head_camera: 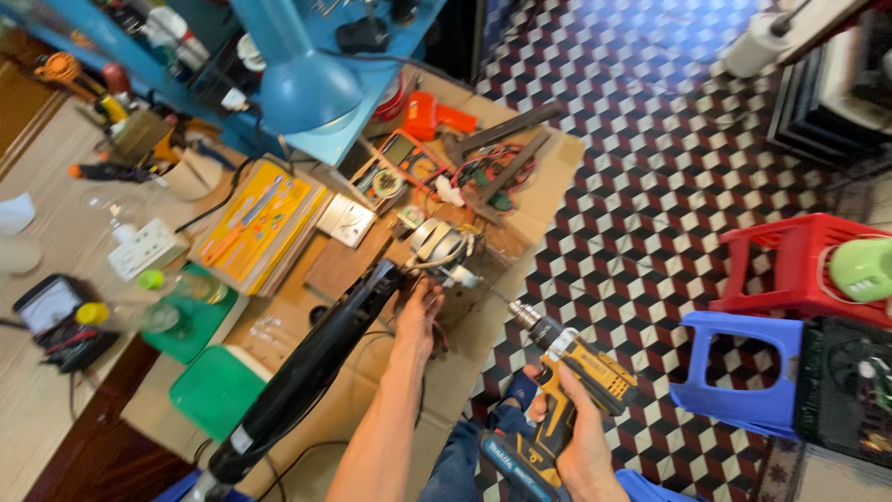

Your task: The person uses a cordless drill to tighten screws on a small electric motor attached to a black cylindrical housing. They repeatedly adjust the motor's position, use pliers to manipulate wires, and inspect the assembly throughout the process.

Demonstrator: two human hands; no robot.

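Gripped in the right hand (578, 437), a yellow cordless drill (567, 386) points toward 11 o'clock; left hand (416, 321) fingers curl onto the black housing (316, 363) beside the small motor (437, 246). Drilling seems paused; aligning the bit comes next.

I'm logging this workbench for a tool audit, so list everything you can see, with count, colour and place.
Cordless drill: one, yellow and black, in the right hand, off the bench's edge.
Long housing: one, black, lying across the cardboard-covered bench.
Small motor: one, silver, beyond the left hand.
Multimeter: one, orange-edged, mid bench.
Tool case: one, yellow, left of the meter.
Lamp: one, blue, above the bench.
Lids: two, green, near left.
Stools: two, red and blue, on the patterned floor at right.
Left hand: at the black housing's upper end, by the wires.
Right hand: gripping the drill's handle.
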